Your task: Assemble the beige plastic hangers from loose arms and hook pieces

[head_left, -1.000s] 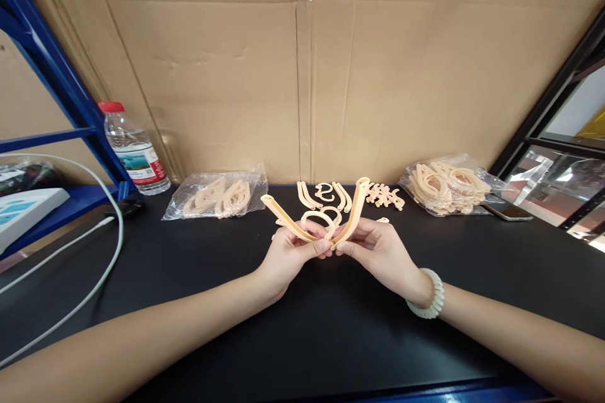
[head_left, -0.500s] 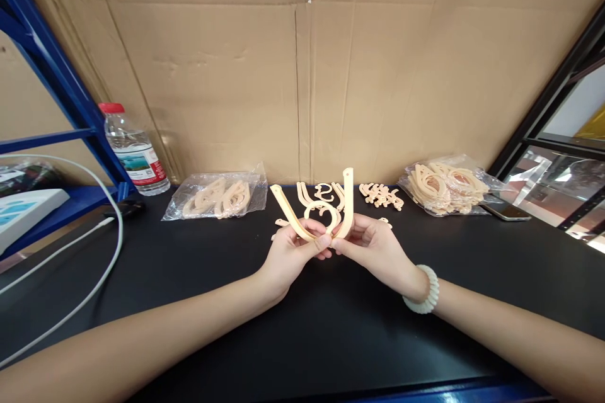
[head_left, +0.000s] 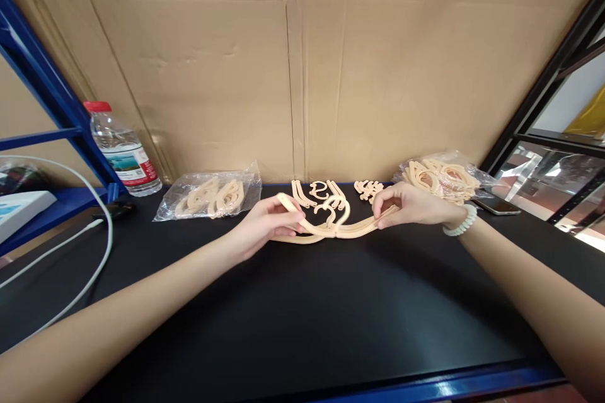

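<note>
Between my two hands is a beige folding clothes hanger (head_left: 334, 231), its arms spread wide and its hook curving up from the middle. My left hand (head_left: 268, 224) is closed on the left arm of the hanger near its tip. At the other end, my right hand (head_left: 404, 204) pinches the right arm with thumb and fingers. Just behind and partly under it lies another beige hanger (head_left: 297, 239), partly hidden. Farther back are loose arm strips (head_left: 302, 194), a hook piece (head_left: 318, 189) and a pile of small beige pieces (head_left: 367, 190).
A clear bag of beige parts (head_left: 208, 196) lies at the left, and a fuller bag (head_left: 439, 177) at the right beside a phone (head_left: 497, 204). A water bottle (head_left: 123, 154) stands by the blue frame. A white cable (head_left: 112, 236) loops over the black table (head_left: 321, 327).
My hands have moved apart from the middle, and the hanger's arms have swung down from upright to spread sideways. The camera view has shifted slightly.
</note>
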Tool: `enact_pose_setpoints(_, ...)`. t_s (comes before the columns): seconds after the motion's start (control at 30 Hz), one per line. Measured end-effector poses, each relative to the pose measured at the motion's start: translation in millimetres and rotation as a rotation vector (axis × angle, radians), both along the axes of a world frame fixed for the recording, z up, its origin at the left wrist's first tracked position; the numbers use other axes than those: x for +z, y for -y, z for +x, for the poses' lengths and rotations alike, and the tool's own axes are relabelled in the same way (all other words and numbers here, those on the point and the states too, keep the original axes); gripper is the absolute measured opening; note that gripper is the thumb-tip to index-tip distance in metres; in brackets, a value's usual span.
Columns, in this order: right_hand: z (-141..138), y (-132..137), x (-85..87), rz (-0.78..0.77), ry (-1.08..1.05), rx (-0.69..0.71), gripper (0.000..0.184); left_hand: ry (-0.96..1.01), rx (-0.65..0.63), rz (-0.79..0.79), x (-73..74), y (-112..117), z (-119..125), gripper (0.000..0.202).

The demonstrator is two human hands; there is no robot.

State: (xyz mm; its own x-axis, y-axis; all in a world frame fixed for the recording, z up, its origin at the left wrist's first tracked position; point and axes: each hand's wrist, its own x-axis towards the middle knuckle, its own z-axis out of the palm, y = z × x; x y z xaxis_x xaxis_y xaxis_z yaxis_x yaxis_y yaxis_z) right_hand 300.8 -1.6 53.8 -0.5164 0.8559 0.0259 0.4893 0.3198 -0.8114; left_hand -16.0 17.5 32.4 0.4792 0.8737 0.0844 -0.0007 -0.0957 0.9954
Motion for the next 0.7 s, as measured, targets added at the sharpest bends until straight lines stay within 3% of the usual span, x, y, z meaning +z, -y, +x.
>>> enact_pose_setpoints(0.07, 3.4, -2.6, -3.4, 0.023, 0.126, 0.038, 0.025, -0.276, -0.193, 0.204, 3.2, -5.6, -6.7, 0.018)
enact_pose_setpoints(0.13, 3.9, -4.5, -7.1, 0.068, 0.233, 0.073, 0.026, -0.459, -0.3, 0.444, 5.7, -7.5, -10.8, 0.012)
enact_pose_setpoints(0.3, 1.0, -6.5, -12.4, 0.2, 0.321, 0.086, 0.026, -0.7, -0.358, 0.942, 11.1, -3.1, -13.0, 0.006)
enact_pose_setpoints(0.47, 0.0, -7.2, -14.0, 0.256, 0.345, 0.104, 0.024, -0.893, -0.346, 1.102, 12.3, -3.6, -16.9, 0.007)
enact_pose_setpoints(0.7, -3.6, -5.1, -11.8, 0.29, 0.332, 0.072, 0.019, -0.992, -0.219, 1.24, 10.9, -5.5, -19.4, 0.01)
